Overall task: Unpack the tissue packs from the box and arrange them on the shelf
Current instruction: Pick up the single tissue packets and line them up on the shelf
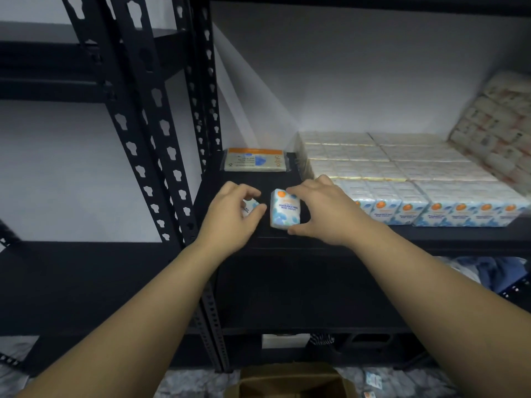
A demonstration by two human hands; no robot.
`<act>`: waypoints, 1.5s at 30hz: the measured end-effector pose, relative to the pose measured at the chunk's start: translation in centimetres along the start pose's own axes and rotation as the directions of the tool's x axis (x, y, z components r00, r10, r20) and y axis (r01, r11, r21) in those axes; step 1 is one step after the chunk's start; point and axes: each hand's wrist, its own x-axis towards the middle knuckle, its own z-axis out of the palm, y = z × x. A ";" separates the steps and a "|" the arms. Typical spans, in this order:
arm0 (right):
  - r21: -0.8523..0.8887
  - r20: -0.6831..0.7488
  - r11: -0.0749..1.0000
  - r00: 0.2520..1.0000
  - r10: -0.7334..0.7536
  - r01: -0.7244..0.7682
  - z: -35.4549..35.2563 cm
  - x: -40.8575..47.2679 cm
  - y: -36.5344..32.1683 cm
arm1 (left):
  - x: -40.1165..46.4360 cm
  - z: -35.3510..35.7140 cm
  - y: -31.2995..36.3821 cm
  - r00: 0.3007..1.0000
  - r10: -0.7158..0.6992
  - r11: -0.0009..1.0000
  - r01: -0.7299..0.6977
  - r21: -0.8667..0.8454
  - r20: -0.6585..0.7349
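Both of my hands are over the left part of the black shelf (pixel 287 176). My right hand (pixel 319 209) grips a small white-and-blue mini tissue pack (pixel 284 208) standing upright near the shelf's front edge, fingers on its top and thumb at its base. My left hand (pixel 232 214) is closed around a second mini tissue pack (pixel 249 206), mostly hidden by the fingers. The open cardboard box (pixel 290 382) sits on the floor at the bottom of the view.
Rows of wrapped tissue packs (pixel 402 182) fill the shelf's right side, with more stacked tilted at the far right (pixel 500 130). A flat orange-topped tissue pack (pixel 255 160) lies at the back left. Black perforated uprights (pixel 149 116) stand left. Loose packs (pixel 373 380) lie on the floor.
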 end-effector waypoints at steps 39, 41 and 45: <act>-0.129 0.099 0.990 0.994 -0.046 0.059 0.6 1.4 0.8 | 0.1 0.4 -3.0 0.995 -0.038 0.978 0.018 0.209 0.092; -0.155 0.101 0.986 0.993 -0.054 0.069 0.6 1.9 0.5 | 0.0 0.4 -2.9 0.997 -0.026 0.981 0.011 0.193 0.077; -0.191 0.067 0.978 0.995 -0.073 0.085 1.0 2.6 0.0 | -0.1 0.8 -2.7 0.998 -0.028 0.985 0.019 0.174 0.049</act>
